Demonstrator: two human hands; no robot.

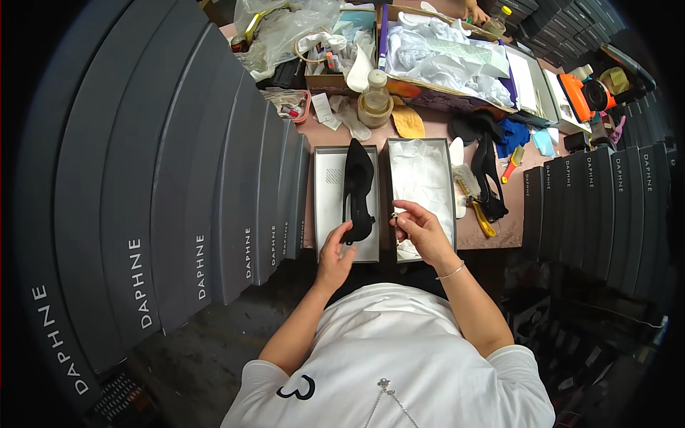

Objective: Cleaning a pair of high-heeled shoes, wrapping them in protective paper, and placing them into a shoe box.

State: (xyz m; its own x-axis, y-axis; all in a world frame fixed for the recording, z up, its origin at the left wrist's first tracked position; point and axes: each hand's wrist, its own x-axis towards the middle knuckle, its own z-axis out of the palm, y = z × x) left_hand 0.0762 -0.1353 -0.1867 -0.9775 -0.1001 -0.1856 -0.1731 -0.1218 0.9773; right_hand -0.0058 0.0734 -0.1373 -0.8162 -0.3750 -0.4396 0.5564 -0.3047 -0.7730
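Note:
A black pointed high-heeled shoe (359,187) lies sole-side partly showing over the left shoebox tray (328,203), toe pointing away from me. My left hand (335,260) is closed at the heel end of it, thumb and fingers around its near edge. Over the inner edge of the right shoebox (451,207), lined with white tissue paper (421,167), hovers my right hand (425,234). Its fingers pinch a thin dark strap-like piece (394,222) with a small shiny bit; the fingers hide most of it.
Tall stacks of dark shoeboxes (182,164) rise on my left and more boxes (599,207) on my right. Behind stand a glass bottle (375,100) and a carton of crumpled paper (446,57). Black sandals (486,171), a brush (512,165) and an orange tool (576,96) lie right.

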